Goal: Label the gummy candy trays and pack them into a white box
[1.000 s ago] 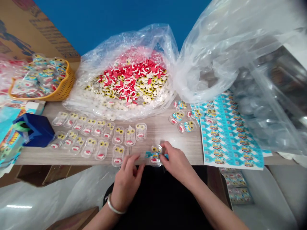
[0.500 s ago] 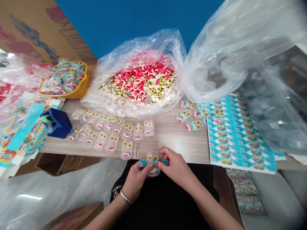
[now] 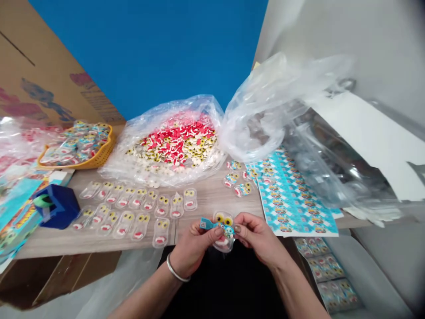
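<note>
Just past the table's front edge, both hands hold a small clear plastic pack (image 3: pixel 223 245) with two yellow eye pieces above a red-and-white mouth piece. A blue printed label (image 3: pixel 207 223) lies across its middle, its left end sticking out free. My left hand (image 3: pixel 195 241) is closed on the pack, thumb pressing on the label at the front. My right hand (image 3: pixel 254 232) pinches the label's right end at the pack's edge; its fingertips are partly hidden. On the table to the left, similar unlabelled packs (image 3: pixel 161 232) lie in rows.
A large clear bag (image 3: pixel 116 153) of loose red, white and yellow pieces lies behind. Label sheets (image 3: pixel 299 195) and several labelled packs (image 3: pixel 243 189) are at right. A yellow basket (image 3: pixel 108 148) of packs and a blue container (image 3: pixel 56 206) stand left. Plastic bags (image 3: pixel 255 128) bulge at back right.
The camera view has shifted, so the table things appear lower and more to the left. Both hands have raised the pack slightly, and its face is turned more towards me.
</note>
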A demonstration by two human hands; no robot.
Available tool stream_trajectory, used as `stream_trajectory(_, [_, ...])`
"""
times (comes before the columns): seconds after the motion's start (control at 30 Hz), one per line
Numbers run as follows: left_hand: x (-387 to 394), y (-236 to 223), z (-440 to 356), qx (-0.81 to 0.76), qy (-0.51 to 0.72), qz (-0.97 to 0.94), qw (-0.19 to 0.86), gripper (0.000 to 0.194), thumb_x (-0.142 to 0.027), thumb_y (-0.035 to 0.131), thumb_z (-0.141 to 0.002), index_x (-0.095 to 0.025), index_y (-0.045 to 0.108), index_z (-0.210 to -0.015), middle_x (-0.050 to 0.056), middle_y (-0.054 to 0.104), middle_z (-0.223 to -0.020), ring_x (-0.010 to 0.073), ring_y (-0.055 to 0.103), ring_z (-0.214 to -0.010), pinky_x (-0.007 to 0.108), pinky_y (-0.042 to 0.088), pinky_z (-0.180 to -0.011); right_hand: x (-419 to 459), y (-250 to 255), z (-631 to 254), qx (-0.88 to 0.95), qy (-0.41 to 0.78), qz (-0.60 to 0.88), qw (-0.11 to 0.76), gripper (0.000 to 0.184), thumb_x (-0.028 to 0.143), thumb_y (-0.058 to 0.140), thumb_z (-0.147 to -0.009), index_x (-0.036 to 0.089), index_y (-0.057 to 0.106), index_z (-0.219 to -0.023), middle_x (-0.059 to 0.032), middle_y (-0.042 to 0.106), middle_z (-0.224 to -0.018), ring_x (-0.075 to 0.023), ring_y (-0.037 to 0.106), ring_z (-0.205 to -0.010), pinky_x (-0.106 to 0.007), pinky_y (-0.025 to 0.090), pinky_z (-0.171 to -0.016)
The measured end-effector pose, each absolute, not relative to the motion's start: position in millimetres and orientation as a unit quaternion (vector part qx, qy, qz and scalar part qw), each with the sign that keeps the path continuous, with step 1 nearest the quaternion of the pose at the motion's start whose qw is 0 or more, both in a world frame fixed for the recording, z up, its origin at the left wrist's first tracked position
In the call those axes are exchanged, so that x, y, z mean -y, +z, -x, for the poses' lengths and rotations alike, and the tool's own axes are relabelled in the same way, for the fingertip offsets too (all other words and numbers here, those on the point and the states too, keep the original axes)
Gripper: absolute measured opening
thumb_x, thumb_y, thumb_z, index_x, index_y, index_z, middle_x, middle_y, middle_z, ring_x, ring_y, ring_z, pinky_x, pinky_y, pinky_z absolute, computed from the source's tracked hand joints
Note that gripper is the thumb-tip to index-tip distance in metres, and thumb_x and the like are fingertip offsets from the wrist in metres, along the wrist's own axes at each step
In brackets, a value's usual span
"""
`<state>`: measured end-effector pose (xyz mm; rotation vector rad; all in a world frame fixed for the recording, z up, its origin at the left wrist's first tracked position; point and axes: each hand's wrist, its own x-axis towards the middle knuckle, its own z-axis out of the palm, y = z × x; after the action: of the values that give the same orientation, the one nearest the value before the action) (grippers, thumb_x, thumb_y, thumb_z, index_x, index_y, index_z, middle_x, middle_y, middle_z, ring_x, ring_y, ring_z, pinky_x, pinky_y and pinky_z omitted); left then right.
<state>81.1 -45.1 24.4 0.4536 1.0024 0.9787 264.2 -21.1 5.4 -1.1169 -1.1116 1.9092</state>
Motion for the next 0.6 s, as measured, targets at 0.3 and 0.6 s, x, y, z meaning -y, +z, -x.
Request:
stream_trajectory(0.3, [37, 35, -98, -0.447, 0.363, -0.218, 0.788, 0.032, -0.037, 0.089, -0.059, -0.012, 0.072, -0.069, 0.003, 0.068, -0.059, 0.0118, 0.06, -0.052, 0.024, 0.052, -0.055, 26, -10, -251, 0.317, 0.821, 0.361, 0.307, 0.038, 0.042, 0.084, -0.068, 0.017, 0.059, -0.084, 0.0087, 0.045, -0.056, -0.0025, 0.024, -0.042, -0.017, 0.012, -0.039])
stream_trajectory(0.6, [24, 8, -113, -0.554, 0.474, -0.212, 0.651, 0.037, -0.04, 0.088, -0.058, -0.014, 0.069, -0.077, 0.001, 0.069, -0.068, 0.0126, 0.062, -0.06, 0.025, 0.052, -0.059, 21, -12, -257, 0.364, 0.62, 0.519, 0.463, 0.035, 0.051, 0.072, -0.078, 0.019, 0.067, -0.089, -0.0011, 0.065, -0.076, -0.0149, 0.057, -0.07, -0.024, 0.045, -0.063])
